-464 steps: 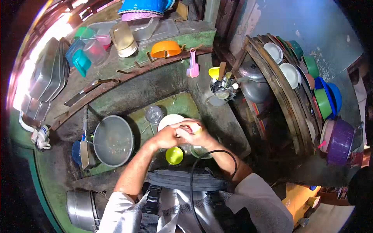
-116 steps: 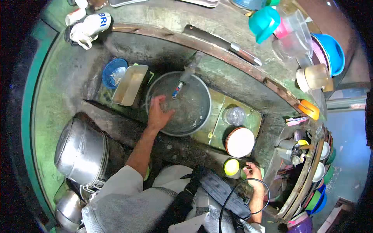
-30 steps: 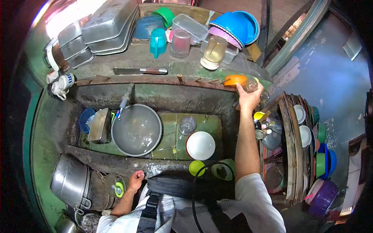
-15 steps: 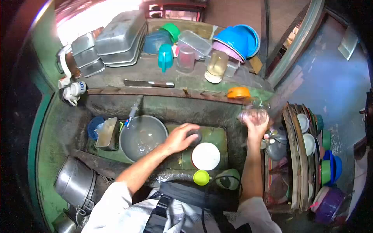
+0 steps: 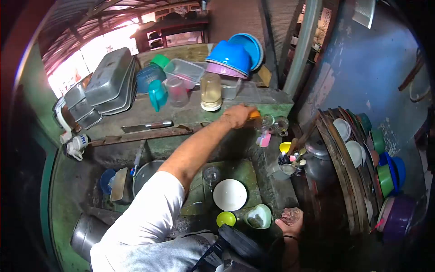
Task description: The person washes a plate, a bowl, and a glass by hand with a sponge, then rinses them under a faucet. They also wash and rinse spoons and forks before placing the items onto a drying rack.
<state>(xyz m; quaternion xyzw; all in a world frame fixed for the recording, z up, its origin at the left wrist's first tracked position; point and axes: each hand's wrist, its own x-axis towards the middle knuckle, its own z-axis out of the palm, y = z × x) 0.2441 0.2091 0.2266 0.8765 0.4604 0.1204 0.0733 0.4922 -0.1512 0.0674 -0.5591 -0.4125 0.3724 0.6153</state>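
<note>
Over the sink's back ledge, left hand on the orange bowl.
Head view: its fingers curl over the bowl, grip hidden from view; two clear glasses stand just beside it at the ledge's right end. Right hand, by the sink's front right corner, wraps a tumbler near the white plate.

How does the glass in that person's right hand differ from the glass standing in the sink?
The held glass is gripped by the right hand, low on the right; the sink glass stands free on the green sink floor, touched by no hand. The held glass lies right of the white bowl, the sink glass left of it and farther away. Both are clear and look similar in size.
</note>
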